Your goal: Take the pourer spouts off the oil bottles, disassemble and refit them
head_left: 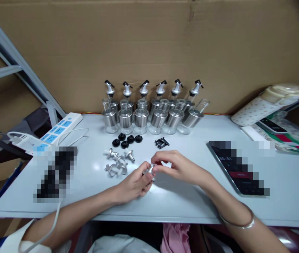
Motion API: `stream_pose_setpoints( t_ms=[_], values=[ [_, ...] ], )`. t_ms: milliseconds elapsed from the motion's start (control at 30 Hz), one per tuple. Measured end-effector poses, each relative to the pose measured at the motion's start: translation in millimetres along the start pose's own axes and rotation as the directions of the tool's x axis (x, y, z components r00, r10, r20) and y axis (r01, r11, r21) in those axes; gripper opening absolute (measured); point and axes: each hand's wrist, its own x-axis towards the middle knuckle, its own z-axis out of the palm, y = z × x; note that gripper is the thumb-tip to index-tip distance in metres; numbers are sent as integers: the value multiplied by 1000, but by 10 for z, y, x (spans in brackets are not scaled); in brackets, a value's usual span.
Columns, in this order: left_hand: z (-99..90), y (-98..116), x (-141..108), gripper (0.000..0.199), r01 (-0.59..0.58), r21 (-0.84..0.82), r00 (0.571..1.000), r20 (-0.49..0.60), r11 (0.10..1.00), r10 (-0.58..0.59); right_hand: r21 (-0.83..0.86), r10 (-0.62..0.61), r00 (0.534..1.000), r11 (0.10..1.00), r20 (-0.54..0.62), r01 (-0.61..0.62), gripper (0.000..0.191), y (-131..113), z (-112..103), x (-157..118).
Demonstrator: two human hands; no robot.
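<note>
1. Left hand (138,182) is closed around a small silver part (151,168), mostly covered by fingers.
2. Right hand (174,165) is brought up to it, thumb and finger pinched on the same part; hands nearly touching, above the front of the smooth pale tabletop (191,207).
3. Shiny, curved silver spout pieces (111,171) are scattered just beside the left hand.
4. Five round, stepped black stoppers (130,139) are grouped behind these.
5. Thin, matte black levers (162,142) are heaped beyond the right hand.
6. Clear glass bottles (141,118) wrapped in brushed-metal sleeves are lined up in two rows; the back row is topped with silver-and-black pourers (144,90).
7. Behind, flat brown cardboard (149,45) is seen, faintly creased.
8. Right wrist is ringed by a polished metal bangle (240,225).
</note>
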Motion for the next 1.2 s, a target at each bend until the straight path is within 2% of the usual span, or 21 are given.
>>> stream_pose_setpoints(
  t_ms=[100,167,233,300,367,467,600,700,800,933,1033,1200],
  values=[
    [-6,64,7,53,-28,-38,1000,2,999,29,-15,-34,996,999,-77,33,29,18,55,16],
    [-14,120,15,53,-58,-34,998,-33,998,57,-34,-24,981,999,-193,17,26,51,76,13],
    [-21,158,25,50,-100,-72,990,-105,992,92,-98,-69,935,994,-349,37,25,83,110,8],
    [-24,169,34,46,-152,-130,972,-200,980,125,-209,-219,866,968,-449,136,27,101,155,7],
    [-22,160,36,45,-180,-181,957,-260,967,129,-329,-380,812,912,-444,246,29,101,198,12],
    [-13,146,33,42,-175,-226,962,-247,958,117,-441,-461,787,856,-410,271,28,75,233,27],
    [-23,188,28,44,-184,-204,957,-260,962,128,-475,-441,791,852,-424,220,13,35,239,30],
    [-52,253,25,44,-171,-46,945,-290,984,151,-446,-401,830,870,-389,211,11,28,241,21],
    [-92,291,18,48,-163,169,943,-264,972,204,-390,-350,883,895,-312,216,16,29,253,17],
    [-152,264,3,52,-182,479,923,-217,859,317,-275,-246,929,946,-276,169,34,20,281,24],
    [-179,239,-11,47,-193,605,909,-185,772,373,-217,-170,950,970,-261,114,37,12,301,25],
    [-165,284,-40,39,-237,743,898,-78,626,432,-223,-221,906,964,-361,146,27,-5,342,13]
  ],
)
